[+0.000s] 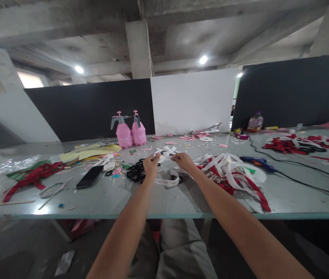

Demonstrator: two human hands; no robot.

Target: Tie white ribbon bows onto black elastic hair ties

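Over the middle of the table, my left hand (152, 166) pinches a white ribbon (166, 151) that looks folded or tied like a bow. My right hand (183, 161) is closed in a pinch at the other side of the same ribbon. Just below both hands, a white ribbon strip printed with dark letters (167, 182) curls on the table; whether it joins the held piece I cannot tell. A bundle of black elastic cords (135, 171) lies left of my left hand. White and red ribbons (228, 170) are heaped right of my right hand.
A blue glue gun (259, 162) with a black cable lies right of the ribbons. Two pink spray bottles (131, 133) stand at the back. A phone (89, 177), scissors (54, 192) and red ribbon (36, 176) are at left. Paper scraps litter the table (109, 205).
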